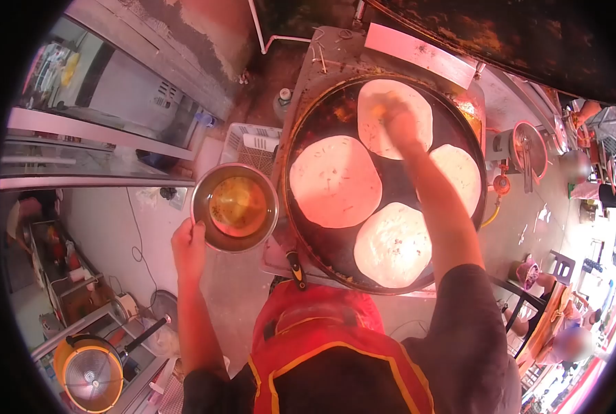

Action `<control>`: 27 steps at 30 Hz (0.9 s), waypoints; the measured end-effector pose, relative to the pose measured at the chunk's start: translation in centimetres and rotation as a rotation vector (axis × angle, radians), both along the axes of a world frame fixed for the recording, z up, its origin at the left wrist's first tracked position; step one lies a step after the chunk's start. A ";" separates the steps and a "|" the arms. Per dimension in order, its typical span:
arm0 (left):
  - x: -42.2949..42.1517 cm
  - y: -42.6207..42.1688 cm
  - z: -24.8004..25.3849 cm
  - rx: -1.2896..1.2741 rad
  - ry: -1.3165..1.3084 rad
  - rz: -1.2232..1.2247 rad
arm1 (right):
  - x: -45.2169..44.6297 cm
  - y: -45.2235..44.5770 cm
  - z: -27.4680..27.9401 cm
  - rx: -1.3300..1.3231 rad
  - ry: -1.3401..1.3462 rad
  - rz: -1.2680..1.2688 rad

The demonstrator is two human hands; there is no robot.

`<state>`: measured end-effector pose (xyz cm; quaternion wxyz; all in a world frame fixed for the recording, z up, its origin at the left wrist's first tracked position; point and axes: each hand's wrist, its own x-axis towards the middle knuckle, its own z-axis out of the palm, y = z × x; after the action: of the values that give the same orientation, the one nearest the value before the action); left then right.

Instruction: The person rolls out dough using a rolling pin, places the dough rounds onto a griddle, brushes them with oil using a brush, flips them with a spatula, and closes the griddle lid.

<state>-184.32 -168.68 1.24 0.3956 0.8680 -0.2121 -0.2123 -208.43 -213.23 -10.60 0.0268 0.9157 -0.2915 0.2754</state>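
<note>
My left hand point(189, 243) grips the rim of a steel bowl point(272, 214) and holds it out beside the griddle. Yellowish liquid point(237, 205) with dark specks lies in the bowl. Over the far flatbread point(377, 141), my right hand point(399, 124) is smeared by motion, so I cannot make out its fingers or anything in them. Three other pale flatbreads lie on the round dark griddle point(315, 238): one at left point(335, 181), one near me point(393, 245), and one at right point(460, 178), partly behind my right forearm.
A black-handled tool point(295, 269) sits at the griddle's near edge. Behind the bowl is a white plastic basket point(253, 141). A large dark lid-like plate point(487, 34) hangs above the far side. Glass panels point(101, 155) stand at left; people are at the far right.
</note>
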 end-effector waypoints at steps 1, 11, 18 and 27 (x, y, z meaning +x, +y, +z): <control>0.3 -0.1 0.2 -0.003 0.011 0.009 | 1.3 2.3 -0.5 0.010 0.038 0.076; 3.0 -1.5 0.1 0.083 -0.229 -0.199 | 1.3 23.1 6.6 0.454 -0.047 0.472; 6.1 -2.4 -3.2 -0.137 -0.494 -0.473 | 3.9 25.4 21.4 1.136 -0.715 0.025; -2.0 -6.7 0.6 -0.050 -0.301 -0.495 | -8.0 19.0 17.2 0.739 -0.631 -0.157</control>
<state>-186.28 -175.33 1.82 0.3171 0.8016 -0.4788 -0.1660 -216.41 -194.24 6.58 -0.3686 0.7111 -0.4319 0.4147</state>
